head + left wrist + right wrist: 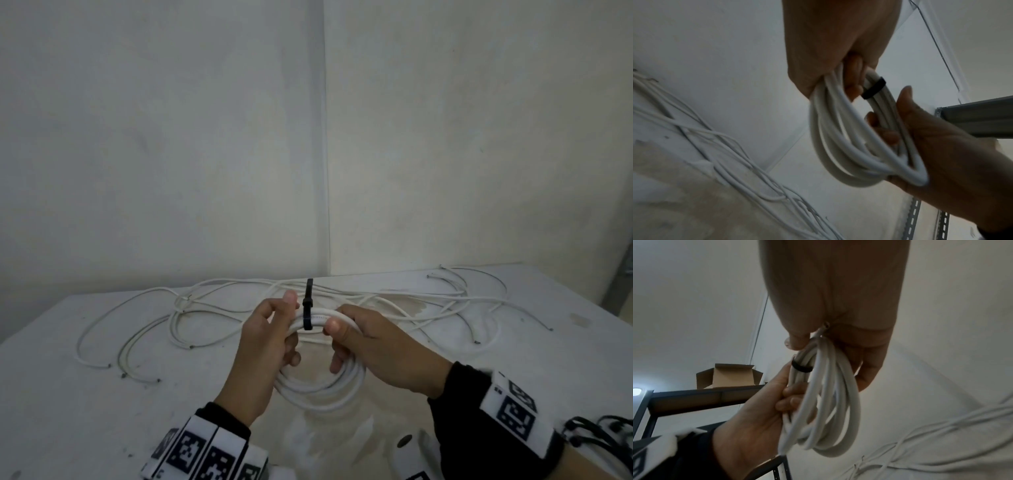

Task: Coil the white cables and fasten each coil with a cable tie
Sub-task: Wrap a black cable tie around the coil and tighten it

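A coil of white cable [318, 394] is held upright over the table between both hands. A black cable tie [308, 310] wraps the coil's top, and its tail sticks straight up. My left hand [274, 335] grips the coil's left side, thumb raised beside the tie. On the other side of the tie, my right hand [346, 335] grips the coil with its thumb pressed on the strands. The left wrist view shows the tie [873, 88] banding the coil [838, 146]. In the right wrist view the tie [801, 367] sits just above the left hand's fingers [791, 400].
Several loose white cables [205, 308] sprawl tangled across the back of the white table [85, 394]. A bunch of black ties [599, 431] lies at the front right. Walls stand close behind. Metal shelving [705, 395] carries an open cardboard box [729, 376].
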Demonstrator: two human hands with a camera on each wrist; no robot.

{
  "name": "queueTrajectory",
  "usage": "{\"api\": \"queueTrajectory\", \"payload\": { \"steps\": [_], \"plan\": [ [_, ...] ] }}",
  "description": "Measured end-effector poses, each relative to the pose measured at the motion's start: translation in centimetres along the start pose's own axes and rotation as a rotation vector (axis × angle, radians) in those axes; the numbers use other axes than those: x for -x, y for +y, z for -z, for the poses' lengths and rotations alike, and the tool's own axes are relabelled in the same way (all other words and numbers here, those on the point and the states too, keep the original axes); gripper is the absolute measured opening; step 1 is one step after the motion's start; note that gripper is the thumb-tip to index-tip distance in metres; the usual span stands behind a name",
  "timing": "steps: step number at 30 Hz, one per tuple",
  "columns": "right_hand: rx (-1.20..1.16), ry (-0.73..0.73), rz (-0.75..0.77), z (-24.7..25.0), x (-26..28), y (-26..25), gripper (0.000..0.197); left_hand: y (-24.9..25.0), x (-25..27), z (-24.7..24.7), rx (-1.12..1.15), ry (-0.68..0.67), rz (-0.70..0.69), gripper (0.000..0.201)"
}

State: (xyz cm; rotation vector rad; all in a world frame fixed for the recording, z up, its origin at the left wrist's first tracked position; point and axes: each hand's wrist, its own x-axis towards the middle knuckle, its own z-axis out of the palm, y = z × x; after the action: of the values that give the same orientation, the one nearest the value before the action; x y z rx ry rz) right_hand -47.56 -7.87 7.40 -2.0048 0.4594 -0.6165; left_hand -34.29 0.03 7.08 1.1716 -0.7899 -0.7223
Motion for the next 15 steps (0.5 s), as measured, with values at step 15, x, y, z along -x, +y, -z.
{"api": "queueTrajectory", "payload": {
  "steps": [15],
  "plan": [
    [-0.403, 0.241, -0.078, -1.1, -1.2, 0.5, 0.035, -0.4, 0.9, -0.1, 0.206, -0.097, 0.111, 0.032]
  ]
}}
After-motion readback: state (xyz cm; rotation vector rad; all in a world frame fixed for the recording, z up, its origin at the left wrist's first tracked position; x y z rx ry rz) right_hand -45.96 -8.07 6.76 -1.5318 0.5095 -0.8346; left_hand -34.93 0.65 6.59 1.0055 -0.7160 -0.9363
